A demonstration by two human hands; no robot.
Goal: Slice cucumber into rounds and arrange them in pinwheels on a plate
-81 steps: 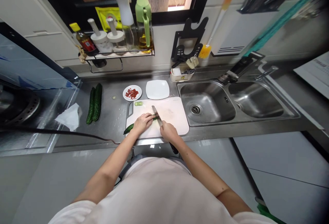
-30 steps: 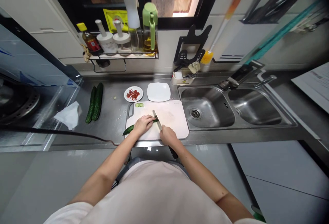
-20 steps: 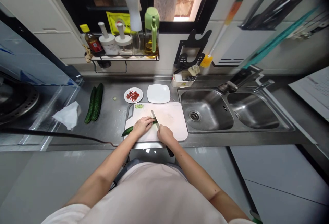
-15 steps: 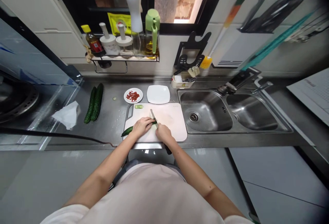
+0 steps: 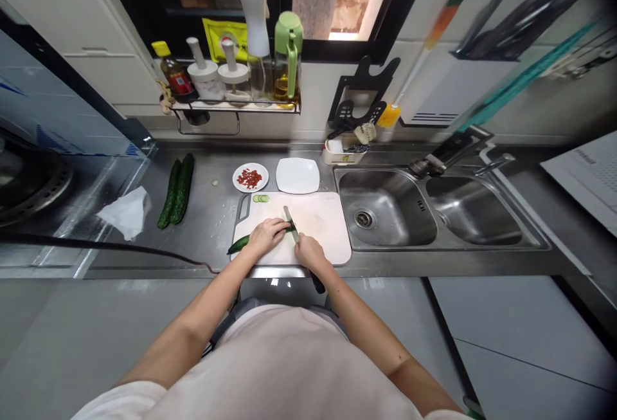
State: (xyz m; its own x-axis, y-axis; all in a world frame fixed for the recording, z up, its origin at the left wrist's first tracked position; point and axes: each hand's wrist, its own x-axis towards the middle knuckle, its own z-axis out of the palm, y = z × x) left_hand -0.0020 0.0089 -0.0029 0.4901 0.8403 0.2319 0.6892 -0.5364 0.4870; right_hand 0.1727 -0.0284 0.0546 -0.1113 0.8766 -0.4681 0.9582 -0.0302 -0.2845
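Note:
A dark green cucumber [image 5: 239, 244] lies slantwise on the white cutting board [image 5: 322, 220]. My left hand [image 5: 268, 235] is closed over its middle, hiding part of it, with the fingertips near the cut end. My right hand [image 5: 310, 253] grips a kitchen knife [image 5: 292, 222], whose black handle sticks out below the palm. The blade stands at the cucumber's right end; whether it has entered the flesh I cannot tell. Several thin cucumber slices [image 5: 261, 199] overlap at the board's upper left.
Behind the board stand a plate of chopped red pieces [image 5: 250, 179] and a white square plate [image 5: 297, 175]. Two whole cucumbers [image 5: 176, 191] and a crumpled white cloth or tissue [image 5: 126, 213] lie left. A double sink [image 5: 385, 208] adjoins the right. A condiment rack [image 5: 236, 108] hangs above.
My right hand and the knife have shifted slightly to the right, and a bit more green shows beside the blade. My left hand stays in place on the cucumber.

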